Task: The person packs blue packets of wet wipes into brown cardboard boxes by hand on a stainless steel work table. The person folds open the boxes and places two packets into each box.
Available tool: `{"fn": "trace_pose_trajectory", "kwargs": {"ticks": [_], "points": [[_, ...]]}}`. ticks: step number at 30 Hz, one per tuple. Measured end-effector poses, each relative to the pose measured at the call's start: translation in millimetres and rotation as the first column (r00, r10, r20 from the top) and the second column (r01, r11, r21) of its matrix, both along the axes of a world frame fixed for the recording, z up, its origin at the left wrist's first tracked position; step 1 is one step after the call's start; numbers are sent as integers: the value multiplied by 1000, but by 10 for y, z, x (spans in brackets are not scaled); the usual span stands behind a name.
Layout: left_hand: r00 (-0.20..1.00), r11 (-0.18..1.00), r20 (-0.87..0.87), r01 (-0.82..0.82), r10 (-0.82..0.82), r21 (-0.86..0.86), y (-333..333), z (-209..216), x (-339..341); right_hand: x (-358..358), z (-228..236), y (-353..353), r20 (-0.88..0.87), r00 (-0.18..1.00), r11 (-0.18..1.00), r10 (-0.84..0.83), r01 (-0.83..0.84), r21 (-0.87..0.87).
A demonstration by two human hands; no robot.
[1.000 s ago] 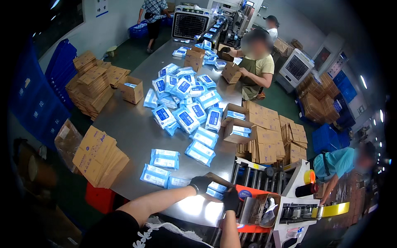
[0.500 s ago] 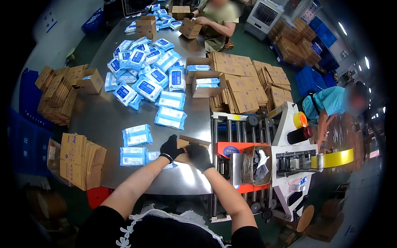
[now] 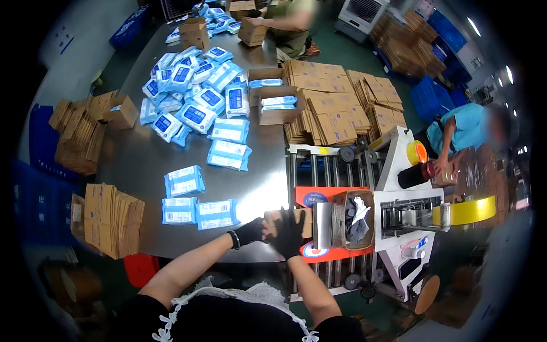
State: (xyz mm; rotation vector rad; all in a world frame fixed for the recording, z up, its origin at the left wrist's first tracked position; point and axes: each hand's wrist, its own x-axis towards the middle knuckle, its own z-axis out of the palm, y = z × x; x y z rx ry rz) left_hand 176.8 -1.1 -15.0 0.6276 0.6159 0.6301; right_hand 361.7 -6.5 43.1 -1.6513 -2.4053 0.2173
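A small brown cardboard box point(image 3: 307, 223) lies at the table's right edge, reaching onto the red plate of the roller machine. My right hand point(image 3: 286, 235), in a black glove, is spread over it with the fingers apart and hides much of it. At the box's left end, my left hand point(image 3: 249, 232) is closed on it, in a black glove with bare fingertips and a band at the wrist. Left of my hands, blue-and-white wipes packs point(image 3: 217, 214) lie flat on the metal table point(image 3: 131, 171).
A heap of wipes packs point(image 3: 194, 94) covers the table's middle. Two open boxes point(image 3: 280, 106) with packs stand beside it. Flattened cartons point(image 3: 327, 108) are stacked at right, more cartons point(image 3: 111, 219) at left. The taping machine point(image 3: 407, 214) holds a bin of scraps point(image 3: 354, 222). Two people work nearby.
My hands have moved right and slightly nearer with the box, from the table to the roller machine's edge. The wipes pack beneath them is now uncovered. The person at right now handles a box.
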Motion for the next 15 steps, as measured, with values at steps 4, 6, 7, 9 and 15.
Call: {"fn": "trace_pose_trajectory", "kwargs": {"ticks": [4,6,7,9,15], "points": [[778,806,-625,329,63,491,-239,-101,-125,-58,-7,-129,-481,829,957,-287,226,-182],[513,689,-839,542,183,482,-342,383,-282,-27,-111,-166,-794,384,881,-472,198,-429],[417,666,-883,598,217,446,-402,508,-448,-3,-243,-164,-817,399,910,-415,177,-376],[461,687,-790,417,405,595,-737,695,-1078,-191,-165,-241,-664,744,992,-78,123,22],[-507,391,-339,-3,793,920,-1582,1284,-3687,-1801,-107,-557,-716,697,857,-48,-339,-388]]}}
